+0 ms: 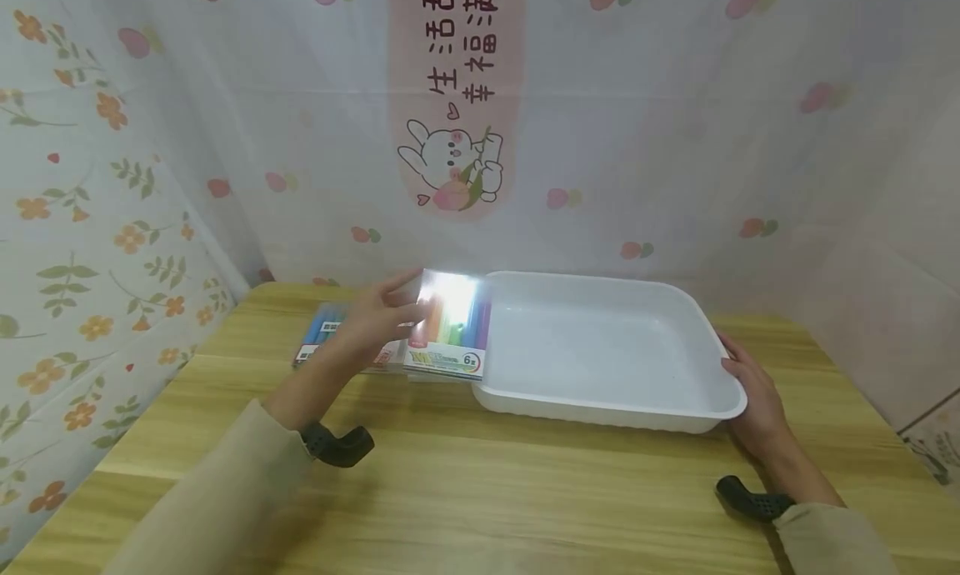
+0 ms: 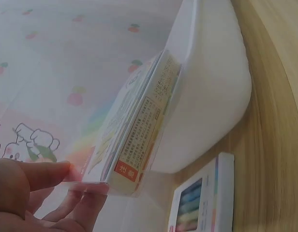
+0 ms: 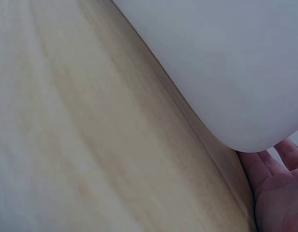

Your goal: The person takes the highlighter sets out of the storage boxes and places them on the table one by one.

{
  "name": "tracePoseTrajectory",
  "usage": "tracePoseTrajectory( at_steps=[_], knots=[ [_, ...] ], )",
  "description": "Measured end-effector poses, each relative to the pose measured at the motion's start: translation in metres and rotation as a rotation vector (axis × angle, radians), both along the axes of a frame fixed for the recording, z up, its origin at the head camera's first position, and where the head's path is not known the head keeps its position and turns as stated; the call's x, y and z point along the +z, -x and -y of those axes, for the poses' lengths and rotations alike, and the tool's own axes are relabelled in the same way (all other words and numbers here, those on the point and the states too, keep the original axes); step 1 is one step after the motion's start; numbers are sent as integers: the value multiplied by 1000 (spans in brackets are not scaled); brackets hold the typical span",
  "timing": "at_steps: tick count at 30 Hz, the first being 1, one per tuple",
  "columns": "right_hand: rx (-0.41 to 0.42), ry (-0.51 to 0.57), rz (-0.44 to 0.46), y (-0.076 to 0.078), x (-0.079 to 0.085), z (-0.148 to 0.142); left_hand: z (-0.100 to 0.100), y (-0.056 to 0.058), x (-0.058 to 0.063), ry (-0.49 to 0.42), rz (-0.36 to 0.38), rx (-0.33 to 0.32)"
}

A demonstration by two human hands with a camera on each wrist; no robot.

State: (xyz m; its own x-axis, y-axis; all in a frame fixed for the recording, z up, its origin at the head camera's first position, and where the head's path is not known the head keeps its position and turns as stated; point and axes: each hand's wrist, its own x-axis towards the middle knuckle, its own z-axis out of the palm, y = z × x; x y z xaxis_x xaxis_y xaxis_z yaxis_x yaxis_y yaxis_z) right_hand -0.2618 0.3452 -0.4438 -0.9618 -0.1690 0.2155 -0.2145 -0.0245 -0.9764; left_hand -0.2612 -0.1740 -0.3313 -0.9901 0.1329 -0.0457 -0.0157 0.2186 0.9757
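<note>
In the head view my left hand (image 1: 378, 317) pinches a clear plastic pack of rainbow-coloured sticks (image 1: 446, 354) marked with a 6, raised at the white tray's left rim. The left wrist view shows the thumb on one face of the pack (image 2: 134, 130) and other fingers beneath; its printed side panel is visible. My right hand (image 1: 757, 400) holds the right end of the white tray (image 1: 600, 412), thumb at the rim. In the right wrist view, fingers (image 3: 258, 169) lie against the tray's rounded corner (image 3: 236, 96). Under the left hand, another pack with blue sticks (image 1: 322, 325) is partly hidden.
The wooden table (image 1: 450, 492) runs up to a white printed curtain (image 1: 637, 142) behind the tray. A floral curtain (image 1: 82, 267) hangs along the left. In the left wrist view, a white box with a window (image 2: 212, 198) lies on the table beside the tray.
</note>
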Motion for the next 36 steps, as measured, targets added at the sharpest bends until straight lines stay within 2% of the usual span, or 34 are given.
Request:
tracePoseTrajectory(
  at_steps=[5, 14, 17, 25, 32, 36],
  knots=[
    [5, 3, 19, -1, 1, -1, 16, -2, 1, -12, 11, -6],
    [-42, -67, -19, -1, -2, 0, 49, -7, 3, 59, 8, 51],
    [-53, -70, -14, -1, -2, 0, 63, -6, 4, 55, 19, 71],
    [-43, -55, -6, -2, 0, 1, 100, -2, 1, -5, 51, 99],
    [-50, -47, -1, -2, 2, 2, 130, 2, 0, -193, 55, 159],
    [-47, -52, -13, -3, 1, 2, 144, 3, 1, -235, 53, 163]
  ],
)
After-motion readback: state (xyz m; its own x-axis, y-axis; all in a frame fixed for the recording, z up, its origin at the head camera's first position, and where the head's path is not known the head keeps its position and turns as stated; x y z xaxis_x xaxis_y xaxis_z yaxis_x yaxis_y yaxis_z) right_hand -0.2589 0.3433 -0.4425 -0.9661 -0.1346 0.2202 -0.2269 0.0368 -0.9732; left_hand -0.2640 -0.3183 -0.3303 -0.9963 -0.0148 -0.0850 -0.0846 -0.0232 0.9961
